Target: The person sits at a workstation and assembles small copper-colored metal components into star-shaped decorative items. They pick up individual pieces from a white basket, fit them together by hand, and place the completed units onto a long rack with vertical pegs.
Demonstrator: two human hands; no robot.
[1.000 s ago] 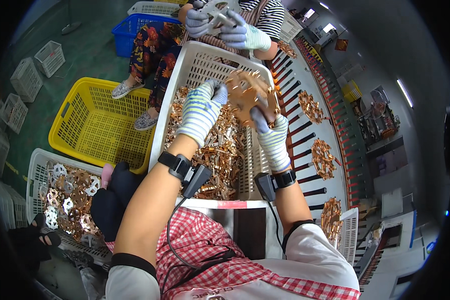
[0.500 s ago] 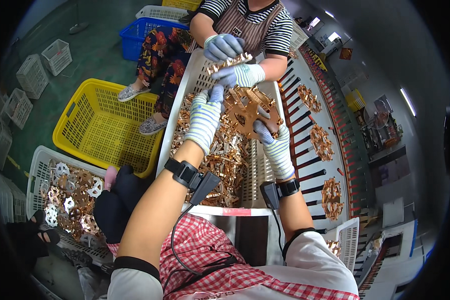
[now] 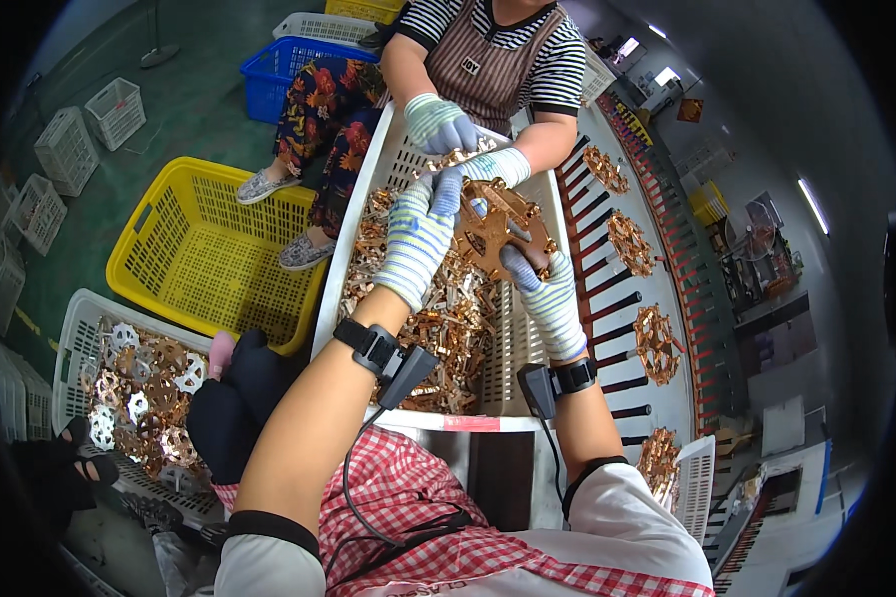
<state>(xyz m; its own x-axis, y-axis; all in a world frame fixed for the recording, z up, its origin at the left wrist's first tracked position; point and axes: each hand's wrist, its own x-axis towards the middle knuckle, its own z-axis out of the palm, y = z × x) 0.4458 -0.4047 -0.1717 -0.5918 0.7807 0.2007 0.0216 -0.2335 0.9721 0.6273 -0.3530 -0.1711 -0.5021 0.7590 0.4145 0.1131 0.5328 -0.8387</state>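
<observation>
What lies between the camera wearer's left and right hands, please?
A copper-coloured metal part lies between the left hand and right hand, above the white crate, in the head view.

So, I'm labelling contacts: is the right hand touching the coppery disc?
Touching. The head view shows the right hand gripping the coppery disc, its thumb laid over the near edge.

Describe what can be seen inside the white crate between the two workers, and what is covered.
The white crate holds a heap of small copper-coloured metal pieces. The crate's bottom beneath them cannot be seen, and the wearer's left hand hides part of the heap.
</observation>
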